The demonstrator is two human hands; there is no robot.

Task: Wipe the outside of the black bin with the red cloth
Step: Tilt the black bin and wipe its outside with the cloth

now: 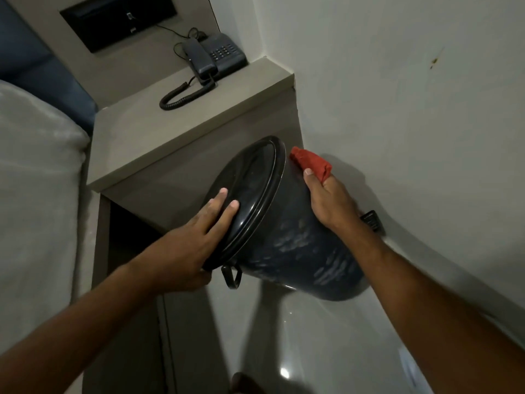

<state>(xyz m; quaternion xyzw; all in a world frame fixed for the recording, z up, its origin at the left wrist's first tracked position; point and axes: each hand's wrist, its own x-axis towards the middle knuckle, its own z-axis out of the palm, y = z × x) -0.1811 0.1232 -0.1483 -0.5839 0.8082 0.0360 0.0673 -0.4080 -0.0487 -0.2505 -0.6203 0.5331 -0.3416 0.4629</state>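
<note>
The black bin (295, 245) is tilted toward the left, its lidded top facing me and its base resting on the floor near the wall. Smeared streaks show on its side. My left hand (193, 245) grips the rim and lid, fingers spread flat over the lid and thumb under the edge by the small handle (231, 275). My right hand (326, 200) presses the red cloth (311, 163) against the upper far side of the bin, just below the rim. Part of the cloth is hidden behind the hand.
A grey bedside cabinet (176, 132) stands just behind the bin, with a black corded phone (216, 56) on top. A bed (37, 172) lies at the left. The white wall (412, 95) is close on the right. A small black object (372, 220) sits by the wall. Glossy floor (298, 336) lies below.
</note>
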